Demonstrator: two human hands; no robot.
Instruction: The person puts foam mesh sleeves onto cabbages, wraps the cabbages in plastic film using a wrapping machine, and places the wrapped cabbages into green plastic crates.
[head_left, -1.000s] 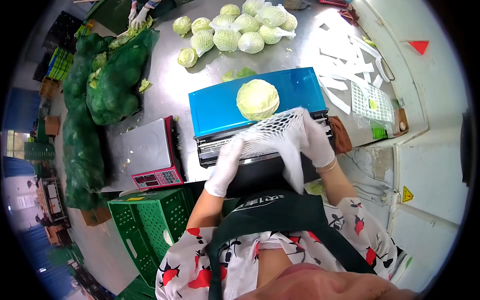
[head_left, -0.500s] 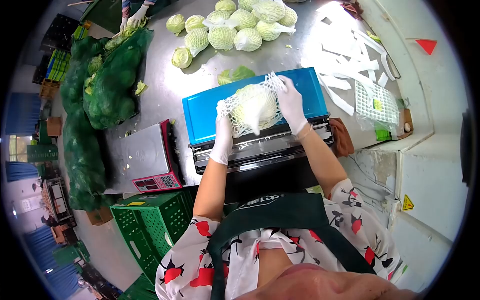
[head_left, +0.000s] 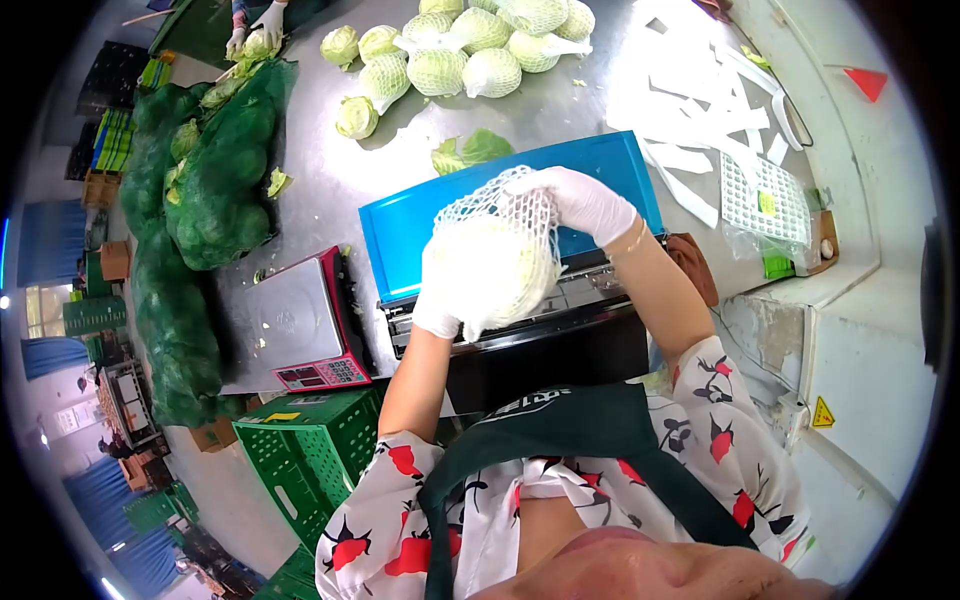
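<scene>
A pale cabbage (head_left: 490,265) sits inside a white foam net (head_left: 500,205), lifted over the front of the blue-topped machine (head_left: 400,240). My left hand (head_left: 436,295), in a white glove, is wrapped round the left side of the netted cabbage, its fingers partly hidden. With closed fingers my right hand (head_left: 580,203), also gloved, grips the net at its upper right. The net's loose end bunches up above the cabbage. Behind the machine lie loose green leaves (head_left: 485,146).
Netted cabbages (head_left: 437,72) are grouped at the back. A red-edged scale (head_left: 300,310) stands left, beside green mesh sacks (head_left: 225,180). White foam strips (head_left: 720,120) lie right. A green crate (head_left: 300,450) is below. A co-worker's gloved hands (head_left: 265,28) touch cabbage at the upper left.
The net has gone over the cabbage. Both hands have raised the cabbage off the blue top towards me, and my right hand has shifted to the net's upper part.
</scene>
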